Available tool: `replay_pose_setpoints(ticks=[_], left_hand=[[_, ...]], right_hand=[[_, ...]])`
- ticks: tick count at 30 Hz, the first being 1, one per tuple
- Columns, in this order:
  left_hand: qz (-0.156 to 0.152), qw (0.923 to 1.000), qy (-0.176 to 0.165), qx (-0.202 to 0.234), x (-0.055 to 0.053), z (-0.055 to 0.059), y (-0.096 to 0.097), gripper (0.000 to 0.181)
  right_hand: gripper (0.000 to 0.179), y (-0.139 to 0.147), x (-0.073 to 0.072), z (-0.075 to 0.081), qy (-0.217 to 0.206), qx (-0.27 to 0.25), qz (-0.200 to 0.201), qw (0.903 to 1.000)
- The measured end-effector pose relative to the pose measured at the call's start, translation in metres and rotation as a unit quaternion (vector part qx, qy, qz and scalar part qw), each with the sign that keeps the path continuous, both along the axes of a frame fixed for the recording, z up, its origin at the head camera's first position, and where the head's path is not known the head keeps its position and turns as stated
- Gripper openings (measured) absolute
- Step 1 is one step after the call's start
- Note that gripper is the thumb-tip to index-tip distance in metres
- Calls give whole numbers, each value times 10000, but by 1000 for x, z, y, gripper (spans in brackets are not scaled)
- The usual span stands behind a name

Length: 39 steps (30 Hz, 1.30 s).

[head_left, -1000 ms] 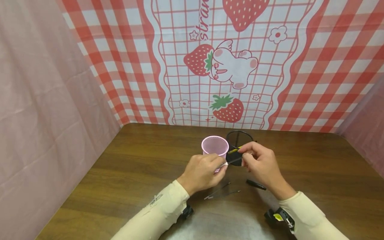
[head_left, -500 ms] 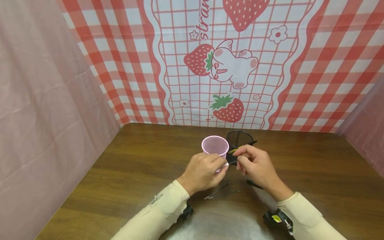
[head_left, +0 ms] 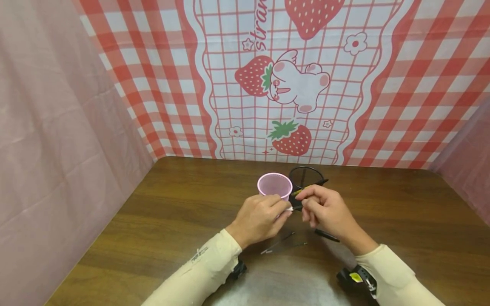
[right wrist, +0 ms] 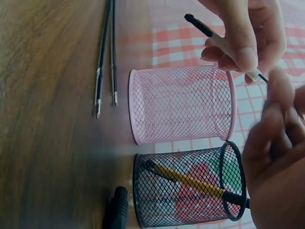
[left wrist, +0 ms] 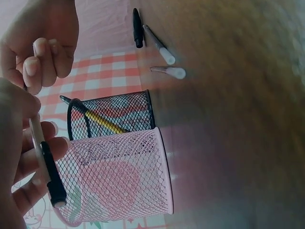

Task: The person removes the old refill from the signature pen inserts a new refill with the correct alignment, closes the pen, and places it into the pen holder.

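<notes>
- The left hand (head_left: 260, 216) is closed in a pinch, fingers and thumb curled on a white pen barrel (right wrist: 219, 42), held up in front of the pink cup and above the bench.
- The right hand (head_left: 331, 208), facing it, has thumb and fingers bent together on a thin dark refill (head_left: 297, 207); the right wrist view blurs these fingertips.
- The barrel's long axis runs sideways between the two hands: its white end points to the right hand, its black end (right wrist: 198, 24) the opposite way.
- The refill lies nearly in line with the barrel, bridging the short gap from the white end to the right fingertips; how deep it sits inside cannot be told.
- Just beyond the left hand, a pink mesh cup (right wrist: 181, 102) stands upright, mouth up.
- Just beside it, on the right, a black mesh cup (right wrist: 157, 210) stands upright too; a yellow-and-black pen (right wrist: 190, 182) leans inside, its black end slanting out past the rim.
- Nearer the person, two loose refills (right wrist: 98, 86) lie on the bench (head_left: 191, 191), pale ends to the near left, writing tips to the far right.
- A black pen piece (head_left: 326, 235) lies beside the right wrist, its axis slanting from far left to near right.
- Behind the bench hangs a strawberry-print cloth (head_left: 302, 89).
</notes>
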<state>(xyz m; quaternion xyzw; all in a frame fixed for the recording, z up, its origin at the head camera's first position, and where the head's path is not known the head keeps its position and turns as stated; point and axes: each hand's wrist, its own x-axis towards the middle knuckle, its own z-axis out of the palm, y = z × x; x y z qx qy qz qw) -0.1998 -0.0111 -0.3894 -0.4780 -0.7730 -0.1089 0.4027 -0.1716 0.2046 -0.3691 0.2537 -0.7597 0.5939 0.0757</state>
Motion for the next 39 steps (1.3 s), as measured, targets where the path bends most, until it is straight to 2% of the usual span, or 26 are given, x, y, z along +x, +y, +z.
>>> replay_pose_setpoints(ticks=[4,6,12,21,30,39], left_hand=[[-53,10000,-4,6,0,0,0,15],[-84,10000,-4,2,-1,0,-1,15],[-150,9997,113,-130,-2,-1,-2,20],[-127,9998,66,-153,0,0,-2,20],[-77,9997,1,-213,-2,-2,-3,18],[-25,9990,-391,-209,0,-1,-2,16]], right_hand=[[13,1,-1,0,-178,-151,467,9986],[12,1,-2,0,-281,-156,526,9981],[12,1,-2,-2,-531,152,387,9977],[13,0,-4,-4,-795,557,275,9949],[11,3,-5,-5,-810,772,287,9933],[15,7,-5,-2,-735,990,109,9923]])
